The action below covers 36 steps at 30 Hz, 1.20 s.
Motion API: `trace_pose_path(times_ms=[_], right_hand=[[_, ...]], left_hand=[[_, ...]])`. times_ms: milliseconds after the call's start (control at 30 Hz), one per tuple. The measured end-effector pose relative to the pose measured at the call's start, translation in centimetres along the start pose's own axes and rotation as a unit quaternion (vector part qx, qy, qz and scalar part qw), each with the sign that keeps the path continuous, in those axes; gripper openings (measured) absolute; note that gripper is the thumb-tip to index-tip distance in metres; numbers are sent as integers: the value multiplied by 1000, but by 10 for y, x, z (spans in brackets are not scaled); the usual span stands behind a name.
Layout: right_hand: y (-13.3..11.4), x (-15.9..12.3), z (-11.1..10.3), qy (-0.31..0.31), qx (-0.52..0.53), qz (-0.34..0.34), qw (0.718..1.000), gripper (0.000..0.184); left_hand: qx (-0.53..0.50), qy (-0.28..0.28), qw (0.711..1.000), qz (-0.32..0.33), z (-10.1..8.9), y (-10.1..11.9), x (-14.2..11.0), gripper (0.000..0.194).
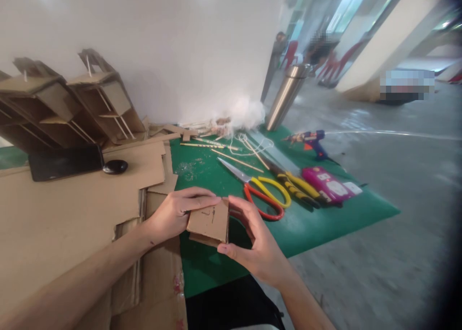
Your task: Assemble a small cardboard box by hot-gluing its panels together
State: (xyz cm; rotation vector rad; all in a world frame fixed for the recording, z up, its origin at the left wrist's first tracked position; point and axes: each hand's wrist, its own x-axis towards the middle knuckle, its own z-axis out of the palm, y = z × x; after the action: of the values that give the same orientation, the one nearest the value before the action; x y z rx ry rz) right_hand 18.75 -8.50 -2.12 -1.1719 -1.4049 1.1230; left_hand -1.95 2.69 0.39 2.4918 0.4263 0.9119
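Note:
Between my hands is a small folded cardboard box [208,222], its top marked with dark pen lines. My left hand [176,210] grips its left side and far edge, fingers laid along the top. On the right, my right hand [254,241] holds the near corner with the thumb and the far right corner with the fingertips. The box is above the green table [205,267]; its underside is hidden. Scissors [262,193] with one red and one yellow handle lie just beyond my right hand, blades partly apart.
Cardboard sheets [72,219] cover the left, with a black mouse [115,166] and a dark phone-like slab [67,162]. Cardboard models [104,99] stand behind. Pliers [299,188], a pink power strip [328,183], a glue gun [309,140] and a steel flask [288,96] are at right.

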Motion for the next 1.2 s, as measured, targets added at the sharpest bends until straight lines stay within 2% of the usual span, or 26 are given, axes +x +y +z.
trace_pose_path(times_ms=[200,367,767,1067,1200], right_hand=[[0,-1,1,6,18,22,1000,84],[-1,-1,1,9,20,21,1000,82],[-1,-2,1,13,24,21,999,82],[-1,0,2,2,15,27,1000,81],[-6,-8,-11,-12,-16,10,1000,87]], left_hand=[[34,2,999,13,-2,2,-1,38],[42,5,999,24,-2,2,-2,34],[66,3,996,61,-3,0,-3,39],[49,11,997,59,-3,0,-3,40],[51,6,997,57,-2,-1,-3,40]])
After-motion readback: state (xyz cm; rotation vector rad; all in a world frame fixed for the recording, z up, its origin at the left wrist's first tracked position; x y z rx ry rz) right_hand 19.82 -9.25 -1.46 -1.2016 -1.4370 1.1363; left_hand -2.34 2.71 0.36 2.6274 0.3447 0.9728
